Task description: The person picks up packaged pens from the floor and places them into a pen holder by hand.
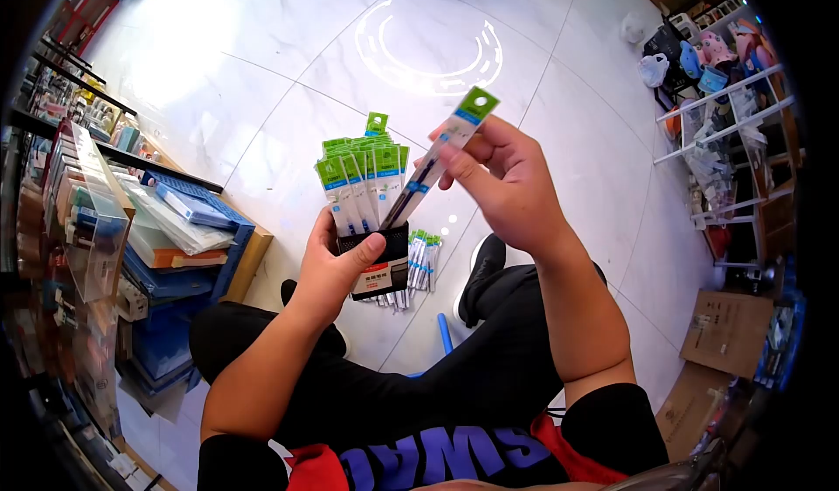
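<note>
My left hand (328, 268) is closed around a black mesh pen holder (398, 248) with a paper label on its front. Many slim clear packets (363, 176) with green and blue tops stand fanned out inside it; their contents look like pens or refills. Between the thumb and fingers of my right hand (505, 181) is one such pen packet (423, 174), tilted, with dark sticks showing through. Its lower end reaches the holder's opening; how far in it sits I cannot tell. Beneath the holder, more packets (426, 259) lie on the floor, partly hidden by it.
Loaded shelves (96, 211) and a blue crate (197, 202) of flat packages flank the left. At right stand a white wire rack (725, 141) and cardboard boxes (725, 334). A blue rod-like object (445, 334) is by my legs on the tiled floor (288, 80).
</note>
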A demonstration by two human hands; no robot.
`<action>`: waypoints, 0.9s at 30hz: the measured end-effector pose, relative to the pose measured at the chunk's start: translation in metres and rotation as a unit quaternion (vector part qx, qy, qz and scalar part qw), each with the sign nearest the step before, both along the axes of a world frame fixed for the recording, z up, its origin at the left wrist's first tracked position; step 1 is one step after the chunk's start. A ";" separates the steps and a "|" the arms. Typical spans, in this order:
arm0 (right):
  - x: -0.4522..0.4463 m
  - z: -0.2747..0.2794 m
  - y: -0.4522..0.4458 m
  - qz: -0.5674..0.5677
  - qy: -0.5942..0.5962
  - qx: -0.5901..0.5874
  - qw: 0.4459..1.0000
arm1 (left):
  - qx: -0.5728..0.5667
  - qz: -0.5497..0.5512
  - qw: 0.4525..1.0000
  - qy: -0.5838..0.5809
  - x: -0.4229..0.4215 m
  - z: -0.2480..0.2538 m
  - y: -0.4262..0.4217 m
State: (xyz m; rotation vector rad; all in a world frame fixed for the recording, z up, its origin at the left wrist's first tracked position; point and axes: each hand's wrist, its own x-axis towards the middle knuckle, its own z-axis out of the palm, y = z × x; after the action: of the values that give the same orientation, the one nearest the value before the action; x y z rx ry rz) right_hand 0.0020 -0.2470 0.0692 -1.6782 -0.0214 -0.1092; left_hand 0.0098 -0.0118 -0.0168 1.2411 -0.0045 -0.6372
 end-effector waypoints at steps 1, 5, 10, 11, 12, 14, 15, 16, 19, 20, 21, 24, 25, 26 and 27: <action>0.001 -0.001 0.000 0.009 0.003 -0.041 0.999 | 0.002 -0.005 1.000 -0.005 0.001 0.001 0.000; 0.003 -0.004 0.006 -0.006 -0.038 -0.227 0.973 | -0.004 -0.019 1.000 -0.013 0.008 0.005 -0.004; 0.008 -0.007 0.015 -0.023 0.040 -0.229 0.972 | -0.013 -0.038 0.999 0.000 0.016 0.006 -0.005; 0.010 -0.008 0.013 -0.009 0.049 -0.202 0.978 | -0.015 -0.042 0.999 0.006 0.017 0.006 -0.005; 0.012 -0.010 0.011 0.005 0.057 -0.174 0.983 | -0.015 -0.041 0.999 0.003 0.019 0.005 -0.005; 0.020 -0.016 0.006 0.005 0.089 -0.118 0.989 | -0.014 -0.043 0.999 -0.004 0.020 0.004 -0.005; 0.027 -0.020 0.001 -0.005 0.119 -0.036 0.992 | -0.021 -0.044 0.999 0.000 0.020 0.002 -0.004; 0.036 -0.023 -0.003 -0.015 0.147 0.045 0.988 | -0.029 -0.045 0.999 0.003 0.020 -0.001 -0.003; 0.047 -0.040 -0.002 -0.020 0.189 0.099 0.977 | -0.052 -0.072 0.996 0.014 0.024 -0.005 0.001; 0.049 -0.042 0.000 -0.002 0.199 0.089 0.976 | -0.058 -0.084 0.995 0.018 0.025 -0.006 0.002; 0.051 -0.045 0.000 0.016 0.209 0.078 0.975 | -0.060 -0.090 0.994 0.018 0.025 -0.007 0.003; 0.054 -0.058 -0.001 0.011 0.187 0.095 0.978 | -0.062 -0.105 0.992 0.015 0.027 -0.012 0.006; 0.056 -0.060 -0.002 0.002 0.169 0.091 0.981 | -0.057 -0.097 0.994 0.012 0.029 -0.013 0.004; 0.058 -0.056 -0.002 -0.036 0.151 0.100 0.983 | -0.051 -0.088 0.995 0.012 0.029 -0.011 0.001; 0.060 -0.056 -0.005 -0.076 0.123 0.105 0.984 | -0.043 -0.078 0.996 0.011 0.028 -0.008 -0.001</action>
State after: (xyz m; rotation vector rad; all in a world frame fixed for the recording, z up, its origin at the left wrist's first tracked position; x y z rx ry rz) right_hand 0.0616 -0.2517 0.0135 -1.4711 0.2947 -0.0175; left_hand 0.0383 -0.0129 -0.0252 1.1566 -0.1107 -0.7792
